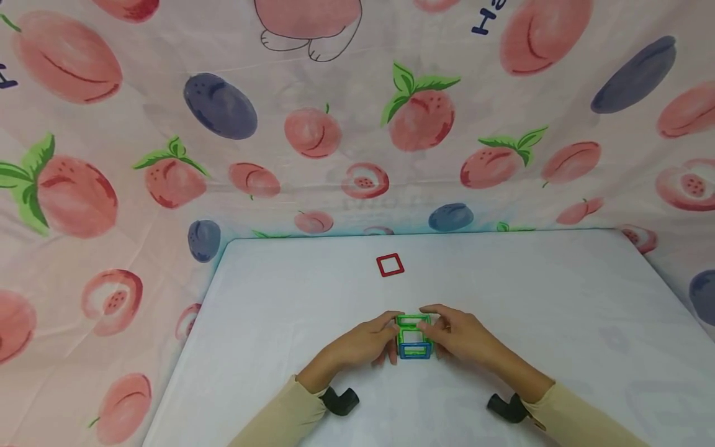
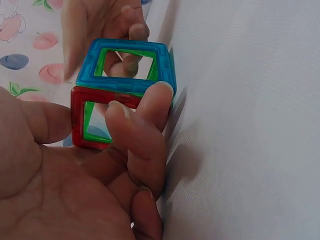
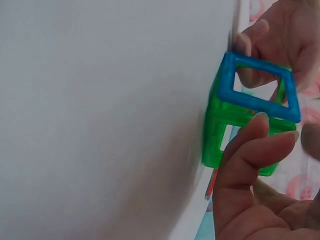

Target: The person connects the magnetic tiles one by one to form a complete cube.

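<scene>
A small box of see-through magnetic tile frames (image 1: 414,356) stands on the white table, between both hands. Its blue square tile (image 2: 89,65) faces the person, a red tile (image 2: 77,120) forms the left side, and green tiles (image 3: 213,135) show on the right and top. From the left, my left hand (image 1: 363,343) holds the box, with its thumb at the upper edge and curled fingers against the red side. My right hand (image 1: 466,335) grips the opposite side, fingertips on the green tile and thumb near the top. Fingers partly cover both sides.
A loose red square tile frame (image 1: 380,267) lies flat farther back on the white table (image 1: 279,279). Fruit-printed cloth (image 1: 335,74) hangs behind the table and along its left. Black wrist-worn cameras (image 1: 341,402) sit below both wrists, by the beige sleeves.
</scene>
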A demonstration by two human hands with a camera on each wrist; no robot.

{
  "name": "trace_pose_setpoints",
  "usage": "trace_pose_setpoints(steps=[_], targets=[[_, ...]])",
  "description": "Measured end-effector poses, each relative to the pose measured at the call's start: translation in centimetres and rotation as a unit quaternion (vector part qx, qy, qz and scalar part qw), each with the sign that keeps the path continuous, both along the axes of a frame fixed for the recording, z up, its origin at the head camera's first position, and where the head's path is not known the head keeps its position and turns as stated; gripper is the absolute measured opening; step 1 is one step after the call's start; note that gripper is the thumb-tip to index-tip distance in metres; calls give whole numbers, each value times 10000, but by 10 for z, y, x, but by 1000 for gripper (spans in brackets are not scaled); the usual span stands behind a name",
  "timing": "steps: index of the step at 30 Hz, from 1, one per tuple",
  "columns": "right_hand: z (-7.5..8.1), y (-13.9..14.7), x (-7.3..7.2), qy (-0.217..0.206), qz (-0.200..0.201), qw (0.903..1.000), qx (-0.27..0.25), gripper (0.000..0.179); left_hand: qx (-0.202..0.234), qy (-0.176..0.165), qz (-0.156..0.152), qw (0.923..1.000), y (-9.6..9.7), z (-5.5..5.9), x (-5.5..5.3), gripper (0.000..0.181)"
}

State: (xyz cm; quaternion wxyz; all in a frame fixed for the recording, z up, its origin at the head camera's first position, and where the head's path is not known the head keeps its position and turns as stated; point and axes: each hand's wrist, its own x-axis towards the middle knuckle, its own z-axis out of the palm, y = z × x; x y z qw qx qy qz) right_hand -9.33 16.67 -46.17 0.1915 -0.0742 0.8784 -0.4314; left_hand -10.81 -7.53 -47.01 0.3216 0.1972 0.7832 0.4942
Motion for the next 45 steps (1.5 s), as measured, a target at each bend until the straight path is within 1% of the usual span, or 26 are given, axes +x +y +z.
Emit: trace_pose_setpoints(steps=[2, 5, 7, 12, 20, 29, 32, 35, 38, 42, 45], targets=[[1, 2, 2, 114, 119, 9998, 64, 57, -17, 7, 8, 10000, 0, 0, 0, 37], [0, 4, 5, 171, 337, 9992, -123, 61, -36, 28, 12, 10000, 1, 0, -1, 37], [0, 6, 6, 120, 408, 9987, -282, 62, -51, 38, 2, 10000, 1, 0, -1, 38], [0, 6, 9, -133, 422, 9969, -643, 64, -91, 68, -15, 9999, 1, -1, -1, 38], [-2, 7, 9, -261, 381, 9950, -885, 63, -192, 261, -79, 9994, 0, -1, 0, 40], [-1, 8, 8, -363, 447, 9941, -916, 65, -151, 201, -126, 9996, -1, -1, -1, 40], [-1, 9, 6, -390, 547, 9946, -786, 65, -121, 182, -155, 9996, -1, -1, -1, 41], [2, 11, 0, -364, 620, 9964, -454, 63, -104, 197, -194, 9996, -2, -1, -1, 42], [8, 11, -13, -174, 596, 9981, -17, 60, -94, 194, -207, 9996, -2, -1, -1, 42], [14, 10, -40, 205, 492, 9975, 469, 58, -99, 122, -168, 9997, -2, -1, -1, 43], [16, 7, -64, 450, 521, 9954, 673, 55, -120, 56, -136, 9998, -1, -2, -1, 43]])
